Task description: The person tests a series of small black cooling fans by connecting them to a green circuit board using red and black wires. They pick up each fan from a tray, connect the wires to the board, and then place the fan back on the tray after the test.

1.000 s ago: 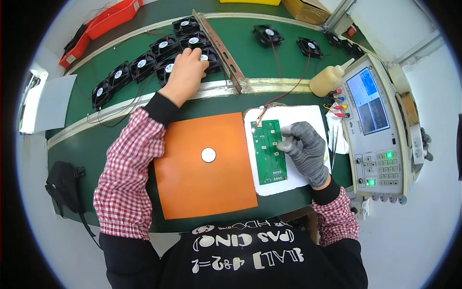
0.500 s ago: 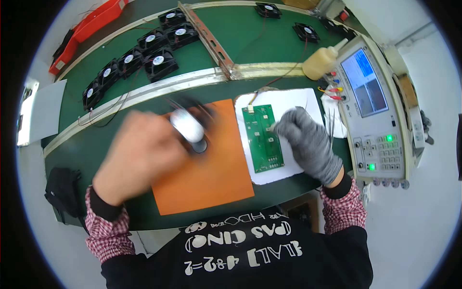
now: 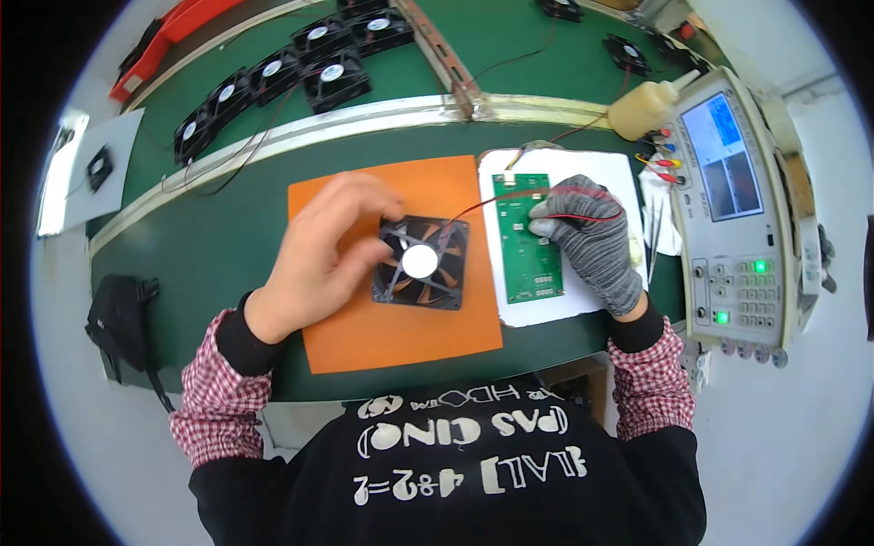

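L hand (image 3: 314,255) is by blk fan (image 3: 420,261), R gloved hand (image 3: 594,238) over grn PCB (image 3: 528,264).

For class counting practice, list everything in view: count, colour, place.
Workbench: one, green, centre
Mat: one, orange, centre
Near fan: one, black, on mat
Pad: one, white, right of mat
Circuit board: one, green, on pad
Fan lead: one, reddish, across circuit board
Left fans: seven, black, back left
Right fans: several, black, back right
Metal bar: one, brownish, back centre
Bins: count unclear, red, back left
Panel: one, pale, left
Bag: one, black, left
Bottle: one, yellowish, back right
Instrument: one, beige, right
Clips: several, mixed colours, at instrument
Cloth: one, white, left of instrument
Shirt: one, black, bottom
Sleeves: two, checked red, lower sides
Left hand: one, bare, beside near fan
Right hand: one, grey-gloved, over circuit board
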{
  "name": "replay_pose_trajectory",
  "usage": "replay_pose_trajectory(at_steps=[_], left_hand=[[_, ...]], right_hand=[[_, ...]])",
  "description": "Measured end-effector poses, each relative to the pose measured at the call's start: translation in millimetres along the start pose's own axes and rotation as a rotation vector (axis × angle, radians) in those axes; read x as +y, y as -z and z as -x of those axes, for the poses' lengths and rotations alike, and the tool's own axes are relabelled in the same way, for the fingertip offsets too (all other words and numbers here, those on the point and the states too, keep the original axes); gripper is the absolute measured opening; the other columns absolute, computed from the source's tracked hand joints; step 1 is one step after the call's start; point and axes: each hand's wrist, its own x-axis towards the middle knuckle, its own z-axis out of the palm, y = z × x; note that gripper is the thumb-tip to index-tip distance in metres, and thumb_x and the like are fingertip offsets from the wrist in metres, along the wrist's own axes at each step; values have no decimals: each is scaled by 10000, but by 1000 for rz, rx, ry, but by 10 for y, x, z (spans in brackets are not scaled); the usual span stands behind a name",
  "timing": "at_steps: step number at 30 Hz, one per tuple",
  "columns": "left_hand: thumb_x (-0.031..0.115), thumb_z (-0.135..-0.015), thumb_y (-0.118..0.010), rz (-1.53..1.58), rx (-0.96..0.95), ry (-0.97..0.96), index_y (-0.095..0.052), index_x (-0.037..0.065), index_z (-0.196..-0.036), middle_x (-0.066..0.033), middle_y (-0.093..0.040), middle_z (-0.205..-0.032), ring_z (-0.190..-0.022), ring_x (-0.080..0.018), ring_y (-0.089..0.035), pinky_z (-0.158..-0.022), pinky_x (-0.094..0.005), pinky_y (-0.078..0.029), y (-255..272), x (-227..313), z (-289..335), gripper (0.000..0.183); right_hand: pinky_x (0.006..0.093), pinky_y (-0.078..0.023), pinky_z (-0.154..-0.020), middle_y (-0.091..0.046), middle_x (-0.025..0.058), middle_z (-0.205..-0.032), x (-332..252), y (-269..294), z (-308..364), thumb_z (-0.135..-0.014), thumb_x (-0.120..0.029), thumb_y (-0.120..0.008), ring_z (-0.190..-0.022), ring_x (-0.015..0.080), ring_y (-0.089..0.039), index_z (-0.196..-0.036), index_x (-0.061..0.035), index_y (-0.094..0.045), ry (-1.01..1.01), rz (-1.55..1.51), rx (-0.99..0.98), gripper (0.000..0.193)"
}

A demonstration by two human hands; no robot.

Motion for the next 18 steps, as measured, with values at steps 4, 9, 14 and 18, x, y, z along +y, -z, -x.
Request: replay_pose_trajectory(at_steps=[4, 9, 14, 18], left_hand=[[392, -583, -895, 90, -169, 10, -420, 38, -1398, -156, -450, -1328, -1248, -343, -429, -1068, -411, -321, -119, 53, -38, 1007], [391, -517, -910, -138, -149, -21, -452, 83, -1395, -144, -465, -1291, -1197, -345, -424, -1013, -453, -331, -323, 74, -15, 1037], [330, -534, -896, -288, -35, -108, -487, 88, -1368, -133, -529, -1195, -1107, -334, -483, -962, -444, -368, -314, 153, -64, 960], [292, -605, -870, -704, 223, -500, -521, 53, -1316, -137, -585, -1162, -952, -320, -582, -814, -423, -482, 17, 594, 65, 828]], right_hand=[[322, -511, -752, -643, 79, -866, -3, -25, -9, -701, -67, -801, -817, 212, -648, -866, -46, -734, -5, -86, 43, 180], [347, -511, -749, -639, 93, -866, -25, 39, -25, -716, -43, -773, -819, 237, -644, -857, -44, -725, 48, 51, -9, 149], [358, -505, -744, -613, 101, -887, 53, 37, -60, -726, -51, -758, -832, 260, -624, -869, -33, -698, 152, 42, -50, 157], [339, -512, -752, -612, 93, -864, 50, 46, -21, -732, -44, -761, -831, 245, -626, -855, -25, -698, 158, -20, 3, 139]])
